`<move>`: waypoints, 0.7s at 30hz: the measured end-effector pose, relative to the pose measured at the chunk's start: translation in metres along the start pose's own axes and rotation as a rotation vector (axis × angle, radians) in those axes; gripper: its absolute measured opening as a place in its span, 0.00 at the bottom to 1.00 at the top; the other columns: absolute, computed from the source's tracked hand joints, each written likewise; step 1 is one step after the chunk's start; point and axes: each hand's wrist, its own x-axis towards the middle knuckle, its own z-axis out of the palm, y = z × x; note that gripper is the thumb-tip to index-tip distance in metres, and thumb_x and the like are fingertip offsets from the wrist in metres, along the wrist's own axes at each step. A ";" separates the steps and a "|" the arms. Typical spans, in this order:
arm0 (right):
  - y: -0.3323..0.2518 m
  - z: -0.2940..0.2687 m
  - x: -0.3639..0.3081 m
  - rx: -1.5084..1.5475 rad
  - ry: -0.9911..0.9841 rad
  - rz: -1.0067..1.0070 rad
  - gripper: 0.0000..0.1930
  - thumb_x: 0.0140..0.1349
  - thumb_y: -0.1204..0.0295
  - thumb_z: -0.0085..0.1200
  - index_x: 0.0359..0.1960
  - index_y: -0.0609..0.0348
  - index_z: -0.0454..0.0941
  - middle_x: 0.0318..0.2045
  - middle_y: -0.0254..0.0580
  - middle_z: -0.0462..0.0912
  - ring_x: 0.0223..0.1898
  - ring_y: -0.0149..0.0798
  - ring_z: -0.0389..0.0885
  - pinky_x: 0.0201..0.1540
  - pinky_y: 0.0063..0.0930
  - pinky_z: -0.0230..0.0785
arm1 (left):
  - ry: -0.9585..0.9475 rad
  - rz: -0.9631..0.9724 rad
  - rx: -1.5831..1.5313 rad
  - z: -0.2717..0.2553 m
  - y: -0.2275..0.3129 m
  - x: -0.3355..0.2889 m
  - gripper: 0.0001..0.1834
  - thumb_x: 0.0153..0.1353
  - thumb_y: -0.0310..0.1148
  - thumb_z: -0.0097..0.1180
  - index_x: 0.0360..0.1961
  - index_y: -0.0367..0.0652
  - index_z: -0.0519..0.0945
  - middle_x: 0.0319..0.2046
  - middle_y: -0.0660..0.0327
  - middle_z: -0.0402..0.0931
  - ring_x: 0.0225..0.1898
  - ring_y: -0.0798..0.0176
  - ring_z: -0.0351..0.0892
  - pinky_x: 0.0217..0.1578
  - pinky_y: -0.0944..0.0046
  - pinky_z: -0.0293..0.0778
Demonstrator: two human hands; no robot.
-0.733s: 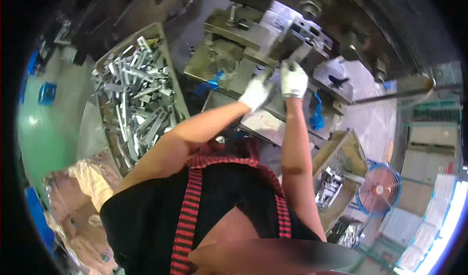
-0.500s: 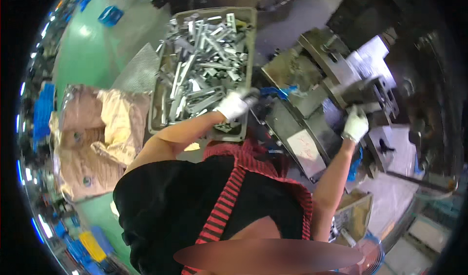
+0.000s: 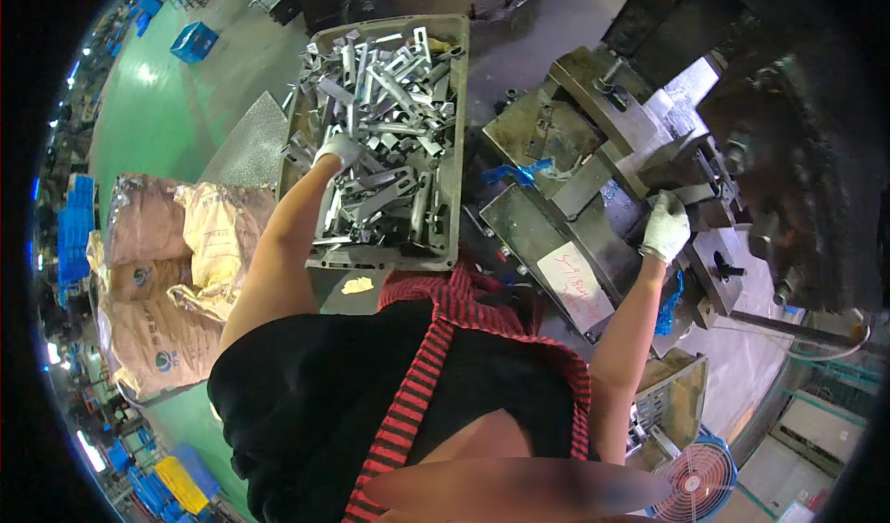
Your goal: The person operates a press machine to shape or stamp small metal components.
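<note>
Firstly, at the far left of the frame, blue stacked crates [image 3: 77, 235] stand beside brown sacks [image 3: 153, 324], one of them with a crumpled, paler top. Upper left: a small blue box [image 3: 194, 42] sits on the green floor [image 3: 139, 120]. A textured grey sheet [image 3: 248, 147] leans in next to the large bin.

Your left hand [image 3: 340, 152], in a white glove, is at the left part of that grey-tan bin [image 3: 461, 106], upper centre-left, among silvery metal parts [image 3: 394, 92]. These lie heaped at many angles, some long and channel-shaped, some with slots. Your fingers point down into the heap; whether they pinch a part, you cannot tell from this view. Just below the bin lies a yellowish scrap [image 3: 357, 286].

Right of centre stands a steel fixture [image 3: 584, 198], with a blue strip [image 3: 519, 172] across its left side and a pale card [image 3: 573, 287] bearing red marks on its lower plate.

Your right hand [image 3: 666, 226], also gloved, is at the fixture, fingers bent and close together, near the end of a metal bar [image 3: 693, 193]; grip on it unclear. Lower right: a second bin [image 3: 691, 384] holding metal pieces, then a round fan [image 3: 693, 483].
</note>
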 end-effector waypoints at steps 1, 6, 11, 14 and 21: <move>-0.002 0.000 0.000 -0.042 -0.016 0.035 0.18 0.56 0.56 0.52 0.37 0.59 0.80 0.35 0.54 0.80 0.37 0.53 0.79 0.42 0.38 0.70 | -0.096 -0.045 -0.232 -0.002 0.002 -0.007 0.17 0.54 0.41 0.52 0.28 0.35 0.79 0.28 0.50 0.79 0.29 0.57 0.80 0.28 0.58 0.75; -0.004 0.001 -0.002 -0.130 -0.103 0.095 0.20 0.56 0.59 0.52 0.39 0.65 0.78 0.37 0.55 0.80 0.41 0.52 0.78 0.45 0.36 0.68 | -0.266 0.007 -1.007 -0.013 0.040 -0.064 0.11 0.58 0.37 0.50 0.33 0.39 0.76 0.18 0.62 0.74 0.12 0.68 0.70 0.11 0.68 0.64; 0.017 0.000 -0.010 0.155 0.070 0.162 0.18 0.51 0.62 0.56 0.39 0.65 0.78 0.33 0.51 0.81 0.38 0.44 0.80 0.43 0.30 0.69 | -0.381 0.302 -1.050 -0.020 0.124 -0.120 0.17 0.61 0.43 0.52 0.46 0.45 0.73 0.26 0.64 0.77 0.18 0.72 0.73 0.15 0.71 0.66; 0.020 0.012 -0.010 0.131 0.075 0.417 0.22 0.45 0.63 0.62 0.39 0.66 0.76 0.31 0.47 0.81 0.34 0.34 0.78 0.40 0.25 0.70 | -0.341 0.497 -0.828 -0.023 0.161 -0.146 0.16 0.62 0.43 0.50 0.41 0.41 0.75 0.25 0.61 0.78 0.17 0.73 0.72 0.16 0.74 0.67; 0.016 0.000 0.018 -0.134 -0.089 0.208 0.27 0.50 0.50 0.55 0.36 0.68 0.77 0.31 0.58 0.80 0.37 0.54 0.79 0.42 0.40 0.70 | -0.444 0.989 -0.605 0.015 0.292 -0.192 0.17 0.59 0.38 0.51 0.41 0.34 0.75 0.28 0.57 0.78 0.18 0.67 0.74 0.20 0.67 0.70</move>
